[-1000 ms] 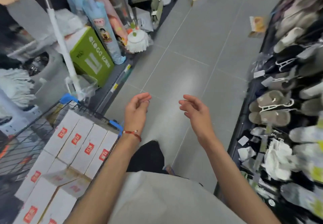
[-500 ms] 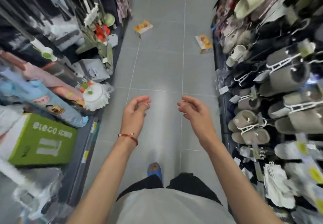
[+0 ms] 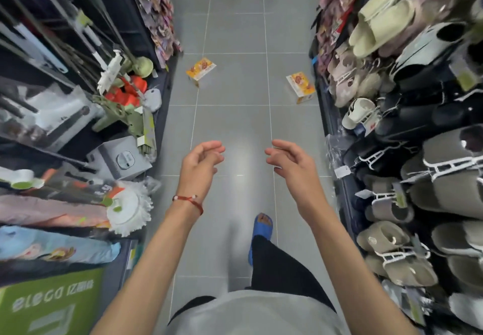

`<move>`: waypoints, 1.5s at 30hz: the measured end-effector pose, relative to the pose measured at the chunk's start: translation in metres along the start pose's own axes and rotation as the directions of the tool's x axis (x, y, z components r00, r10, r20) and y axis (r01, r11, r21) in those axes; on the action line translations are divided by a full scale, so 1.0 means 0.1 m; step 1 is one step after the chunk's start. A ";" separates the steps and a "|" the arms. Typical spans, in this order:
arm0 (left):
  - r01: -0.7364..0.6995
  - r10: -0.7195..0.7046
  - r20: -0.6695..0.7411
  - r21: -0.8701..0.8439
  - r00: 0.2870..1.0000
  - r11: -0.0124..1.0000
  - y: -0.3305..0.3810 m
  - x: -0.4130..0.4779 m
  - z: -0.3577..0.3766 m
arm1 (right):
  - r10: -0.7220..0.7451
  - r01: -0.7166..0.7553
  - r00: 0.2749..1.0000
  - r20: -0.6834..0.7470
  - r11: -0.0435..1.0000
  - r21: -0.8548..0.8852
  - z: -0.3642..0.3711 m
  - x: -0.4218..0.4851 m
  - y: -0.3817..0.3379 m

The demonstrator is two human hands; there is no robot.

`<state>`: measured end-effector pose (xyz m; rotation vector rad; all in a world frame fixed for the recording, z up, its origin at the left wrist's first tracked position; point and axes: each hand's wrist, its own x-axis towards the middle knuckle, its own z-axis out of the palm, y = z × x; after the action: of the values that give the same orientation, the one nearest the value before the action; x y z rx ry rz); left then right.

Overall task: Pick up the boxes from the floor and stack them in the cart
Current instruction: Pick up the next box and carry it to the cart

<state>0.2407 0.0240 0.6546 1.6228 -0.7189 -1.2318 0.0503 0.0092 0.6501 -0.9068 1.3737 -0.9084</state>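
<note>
Two small yellow-orange boxes lie on the grey tiled floor ahead in the aisle. One box (image 3: 200, 69) is near the left shelf's foot, the other box (image 3: 300, 86) leans by the right shelf's base. My left hand (image 3: 201, 166) and my right hand (image 3: 290, 164) hang in front of me at mid-frame, fingers loosely curled, holding nothing, well short of both boxes. The cart is out of view.
Left shelving (image 3: 78, 99) holds mops, cleaning tools and a green carton (image 3: 49, 306). The right rack (image 3: 418, 151) is packed with slippers. Between them runs a narrow tiled aisle (image 3: 235, 125). My blue-sandalled foot (image 3: 261, 227) steps forward.
The view has turned away from the cart with its white boxes and now faces down the aisle. The two floor boxes have come nearer. Both hands stay empty.
</note>
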 end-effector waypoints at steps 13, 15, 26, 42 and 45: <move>0.070 -0.080 -0.129 -0.079 0.988 0.994 0.98 2.39 0.45 | 0.054 -0.038 0.989 0.138 0.993 -0.113 0.51 2.58 -1.17; 0.079 -0.091 -0.128 -0.095 0.988 0.992 1.08 2.82 0.45 | 0.054 -0.034 0.988 0.145 0.990 -0.138 0.66 3.01 -1.31; 0.100 -0.109 -0.088 -0.097 0.990 0.990 1.99 5.35 0.19 | 0.082 -0.069 0.993 0.081 0.986 -0.151 1.66 5.10 -2.22; 0.244 -0.261 -0.211 -0.100 0.942 0.964 2.90 8.12 0.33 | 0.190 -0.138 0.959 0.210 0.961 -0.238 2.68 8.11 -3.22; 0.245 -0.278 -0.258 -0.155 0.925 0.957 3.10 8.54 0.38 | 0.179 -0.098 0.941 0.287 0.956 -0.275 2.89 8.64 -3.44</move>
<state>0.5056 -0.8444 0.6051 1.7848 -0.2515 -1.1744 0.3387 -0.9211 0.6282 -1.0832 1.2794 -0.4591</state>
